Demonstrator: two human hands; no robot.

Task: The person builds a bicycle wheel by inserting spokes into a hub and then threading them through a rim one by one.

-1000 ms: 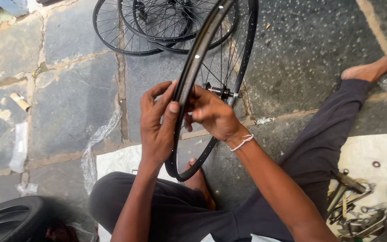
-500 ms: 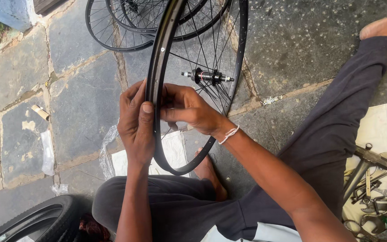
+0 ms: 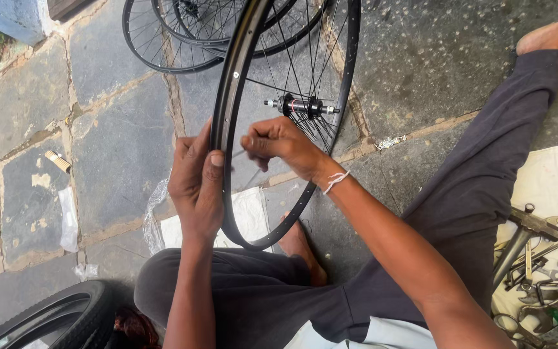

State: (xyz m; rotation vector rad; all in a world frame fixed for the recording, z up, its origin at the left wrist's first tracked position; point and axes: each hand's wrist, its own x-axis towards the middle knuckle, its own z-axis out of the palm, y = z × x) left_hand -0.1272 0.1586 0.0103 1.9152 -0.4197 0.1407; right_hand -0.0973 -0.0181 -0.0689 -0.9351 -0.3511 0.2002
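Observation:
I sit on the ground with a black bicycle wheel rim (image 3: 233,90) standing upright in front of me, its thin spokes running to a silver hub (image 3: 301,105). My left hand (image 3: 195,184) grips the near edge of the rim, thumb pressed on its outer face. My right hand (image 3: 279,143) is inside the wheel, fingers pinched on a spoke close to the rim. A white thread band is on my right wrist.
More bare wheels (image 3: 169,32) lie on the stone paving behind. A black tyre (image 3: 53,317) lies at the lower left. A pale cloth with wrenches and a hammer (image 3: 531,252) is at the right. My legs stretch out to the right.
The view has shifted so the wheel and hands sit further right. My right hand has moved slightly away from my left and now pinches a spoke.

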